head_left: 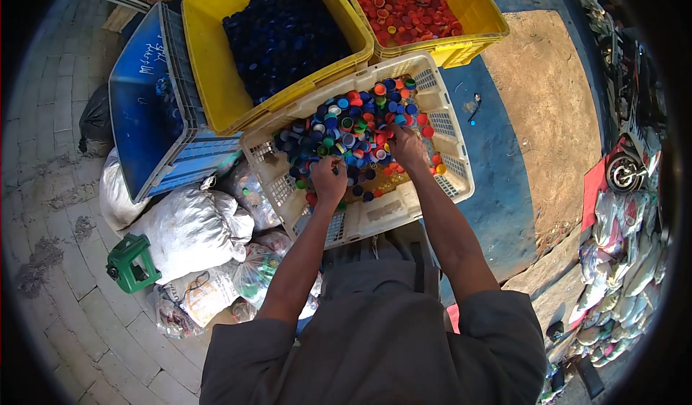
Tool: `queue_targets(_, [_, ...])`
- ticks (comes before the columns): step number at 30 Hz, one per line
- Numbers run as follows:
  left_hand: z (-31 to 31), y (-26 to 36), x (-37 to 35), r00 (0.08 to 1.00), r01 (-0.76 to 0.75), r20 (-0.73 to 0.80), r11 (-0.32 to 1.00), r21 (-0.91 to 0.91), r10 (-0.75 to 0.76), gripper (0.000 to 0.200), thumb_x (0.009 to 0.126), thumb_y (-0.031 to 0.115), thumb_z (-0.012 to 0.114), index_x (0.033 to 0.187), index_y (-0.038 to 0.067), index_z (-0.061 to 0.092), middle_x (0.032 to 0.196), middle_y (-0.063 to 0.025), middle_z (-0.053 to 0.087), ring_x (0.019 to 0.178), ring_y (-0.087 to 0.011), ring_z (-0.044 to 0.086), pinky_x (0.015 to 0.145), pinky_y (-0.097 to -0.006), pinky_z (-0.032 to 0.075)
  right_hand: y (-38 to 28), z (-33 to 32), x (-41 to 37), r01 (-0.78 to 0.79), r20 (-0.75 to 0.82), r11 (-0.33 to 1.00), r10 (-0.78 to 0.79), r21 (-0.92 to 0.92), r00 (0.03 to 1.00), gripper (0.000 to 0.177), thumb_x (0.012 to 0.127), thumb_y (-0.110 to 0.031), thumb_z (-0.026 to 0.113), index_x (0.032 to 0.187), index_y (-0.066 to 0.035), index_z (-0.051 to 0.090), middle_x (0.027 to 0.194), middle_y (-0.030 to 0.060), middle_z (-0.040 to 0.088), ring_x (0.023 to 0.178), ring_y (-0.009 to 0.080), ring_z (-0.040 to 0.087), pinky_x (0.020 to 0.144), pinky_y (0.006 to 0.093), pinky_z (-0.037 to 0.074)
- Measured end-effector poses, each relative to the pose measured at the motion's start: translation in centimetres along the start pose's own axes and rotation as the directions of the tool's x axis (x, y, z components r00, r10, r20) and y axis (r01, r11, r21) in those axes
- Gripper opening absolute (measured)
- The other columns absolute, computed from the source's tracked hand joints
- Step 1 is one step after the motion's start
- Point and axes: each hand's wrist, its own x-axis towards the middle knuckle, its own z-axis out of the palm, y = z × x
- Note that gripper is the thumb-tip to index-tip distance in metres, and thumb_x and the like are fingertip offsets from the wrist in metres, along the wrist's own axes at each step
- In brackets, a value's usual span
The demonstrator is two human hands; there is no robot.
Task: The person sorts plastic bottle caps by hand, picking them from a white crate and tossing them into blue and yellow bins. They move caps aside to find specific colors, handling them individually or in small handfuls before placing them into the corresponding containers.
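A white slatted crate [454, 142] in front of me holds many mixed bottle caps [347, 124] in blue, red, orange, green and white. Over the near left part of the caps is my left hand [329, 176], its fingers curled together around something dark, too small to name. My right hand [407, 145] reaches into the caps at the right of the pile, its fingers bent together near red and blue caps; what they hold is hidden. Beyond the crate, a yellow bin [209, 66] contains dark blue caps [288, 37], and another yellow bin [476, 44] contains red and orange caps [404, 5].
At the left stands a blue bin [140, 109], above white sacks [191, 232], a green jerrycan [135, 263] and clear bags [256, 271]. A blue mat [490, 160] lies to the right, with a motorbike wheel [624, 172] and piled plastic [620, 261] farther over.
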Motion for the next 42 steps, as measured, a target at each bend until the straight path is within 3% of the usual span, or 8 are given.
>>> queue_targets(8, [0.3, 3.0, -1.2, 0.998, -0.018, 0.061, 0.996, 0.087, 0.013, 0.034, 0.075, 0.014, 0.072, 0.105, 0.006, 0.057, 0.092, -0.0085, 0.063, 0.092, -0.0308, 0.054, 0.079, -0.0442, 0.040, 1.6, 1.2, 1.0, 0.096, -0.164, 0.972, -0.062, 0.213, 0.984, 0.037, 0.076, -0.022, 0.070, 0.110, -0.013, 0.060, 0.087, 0.0149, 0.066, 0.083, 0.0347, 0.065, 0.071, 0.0443, 0.052])
queue_targets(13, [2.1, 5.1, 1.0, 0.973, -0.217, 0.101, 0.972, 0.087, 0.208, 0.045, 0.073, 0.014, 0.073, 0.114, 0.007, 0.054, 0.098, -0.0064, 0.063, 0.097, -0.0297, 0.052, 0.083, -0.0453, 0.038, 0.4, -3.1, -1.7, -0.125, -0.135, 0.857, 0.219, 0.499, 0.966, 0.040, 0.076, -0.024, 0.074, 0.104, 0.001, 0.060, 0.072, 0.0134, 0.064, 0.069, 0.0214, 0.065, 0.065, 0.0322, 0.051])
queue_targets(17, [4.1, 6.4, 3.1, 0.951, -0.288, 0.158, 0.950, 0.124, 0.267, 0.048, 0.072, 0.016, 0.074, 0.115, 0.008, 0.054, 0.099, -0.0066, 0.064, 0.097, -0.0299, 0.052, 0.085, -0.0452, 0.038, 1.7, -2.8, -4.4, -0.206, 0.087, 0.360, 0.321, 0.910, 0.943, 0.035, 0.082, -0.023, 0.070, 0.101, 0.003, 0.057, 0.076, 0.0063, 0.062, 0.066, 0.0148, 0.059, 0.062, 0.0282, 0.048])
queue_targets(21, [5.8, 7.3, 4.3, 0.950, -0.288, 0.201, 0.919, 0.268, 0.239, 0.050, 0.071, 0.021, 0.074, 0.115, 0.008, 0.054, 0.097, -0.0068, 0.065, 0.099, -0.0290, 0.053, 0.085, -0.0444, 0.037, 1.3, -3.8, -7.2, -0.240, 0.240, -0.039, 0.320, 0.970, 0.916, 0.031, 0.084, -0.022, 0.066, 0.104, -0.001, 0.054, 0.087, 0.0053, 0.060, 0.073, 0.0132, 0.058, 0.066, 0.0276, 0.046])
queue_targets(30, [6.4, 7.8, 4.8, 0.954, -0.233, 0.272, 0.876, 0.421, 0.123, 0.041, 0.073, 0.019, 0.070, 0.110, 0.009, 0.057, 0.096, -0.0089, 0.065, 0.099, -0.0274, 0.054, 0.089, -0.0451, 0.035, 1.6, -3.5, -8.7, -0.271, 0.296, -0.128, 0.247, 0.954, 0.923, 0.029, 0.081, -0.016, 0.058, 0.106, -0.001, 0.053, 0.093, 0.0084, 0.060, 0.078, 0.0167, 0.059, 0.071, 0.0305, 0.047])
queue_targets(36, [4.8, 6.2, 4.2, 0.982, -0.176, 0.067, 0.984, 0.007, 0.175, 0.030, 0.076, 0.007, 0.064, 0.105, 0.005, 0.058, 0.094, -0.0124, 0.061, 0.092, -0.0279, 0.058, 0.078, -0.0439, 0.046, 2.4, -2.2, -7.7, -0.274, 0.333, -0.289, 0.177, 0.917, 0.926, 0.026, 0.080, -0.016, 0.055, 0.103, -0.005, 0.053, 0.092, 0.0080, 0.059, 0.078, 0.0190, 0.060, 0.071, 0.0325, 0.047])
queue_targets(39, [3.2, 4.4, 3.1, 0.993, 0.108, 0.071, 0.981, -0.161, -0.098, 0.025, 0.078, 0.004, 0.060, 0.103, 0.002, 0.056, 0.094, -0.0124, 0.059, 0.085, -0.0258, 0.060, 0.069, -0.0387, 0.052, 1.7, -2.4, -6.6, -0.339, 0.398, -0.293, 0.170, 0.894, 0.902, 0.019, 0.081, -0.017, 0.057, 0.098, -0.009, 0.053, 0.087, 0.0047, 0.059, 0.074, 0.0179, 0.060, 0.066, 0.0318, 0.047])
queue_targets(42, [1.2, 3.8, 2.0, 0.747, 0.608, 0.355, 0.362, -0.707, -0.562, 0.020, 0.081, 0.004, 0.057, 0.101, 0.001, 0.054, 0.094, -0.0108, 0.056, 0.082, -0.0226, 0.059, 0.069, -0.0360, 0.054, 0.3, -2.0, -5.0, -0.410, 0.448, -0.203, 0.203, 0.889, 0.871, 0.018, 0.080, -0.025, 0.067, 0.084, -0.014, 0.052, 0.076, -0.0003, 0.055, 0.068, 0.0135, 0.058, 0.057, 0.0282, 0.044])
